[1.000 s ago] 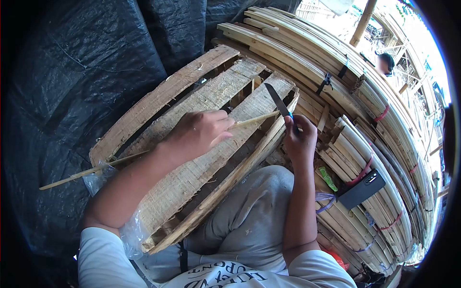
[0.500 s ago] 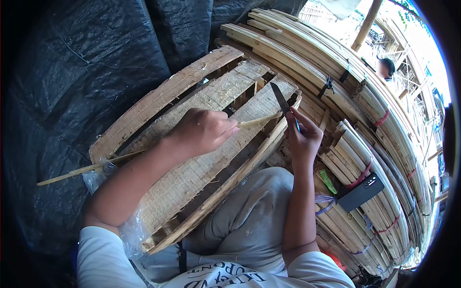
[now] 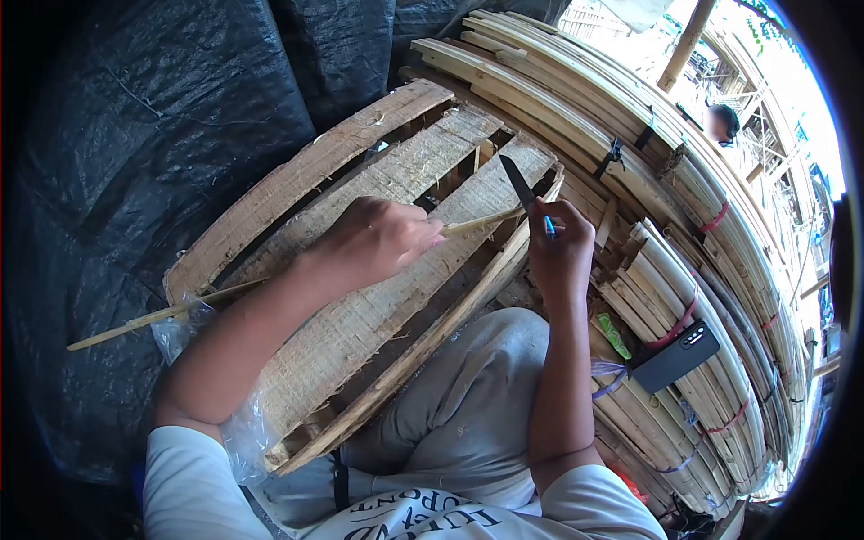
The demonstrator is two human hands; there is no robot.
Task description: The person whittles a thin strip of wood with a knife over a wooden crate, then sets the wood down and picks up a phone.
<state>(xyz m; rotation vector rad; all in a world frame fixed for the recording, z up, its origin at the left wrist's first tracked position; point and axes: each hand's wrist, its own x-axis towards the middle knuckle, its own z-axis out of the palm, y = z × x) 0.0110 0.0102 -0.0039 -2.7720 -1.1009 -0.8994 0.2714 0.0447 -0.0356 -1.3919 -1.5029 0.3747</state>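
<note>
My left hand [image 3: 387, 238] is closed around a thin wooden strip [image 3: 481, 221] above the slatted wooden bench [image 3: 333, 337]. A long strip end [image 3: 126, 330] shows beyond my left forearm; the arm hides the part between, apparently the same piece. My right hand [image 3: 562, 247] grips a knife [image 3: 518, 182], its dark blade pointing up and to the left. Some blue shows at the handle, between the fingers. The strip's right end meets the knife near the base of the blade, by my right fingers.
Tied bundles of wooden strips [image 3: 576, 117] are stacked behind and to the right. A dark phone [image 3: 675, 357] lies on the right bundles. Black plastic sheeting [image 3: 162, 180] hangs at left; clear plastic [image 3: 247, 436] lies under my left arm. A person [image 3: 723, 123] is in the background.
My right hand has turned, its knuckles now more toward the camera, and the blade has shifted slightly left. My left hand still holds the strip in nearly the same place.
</note>
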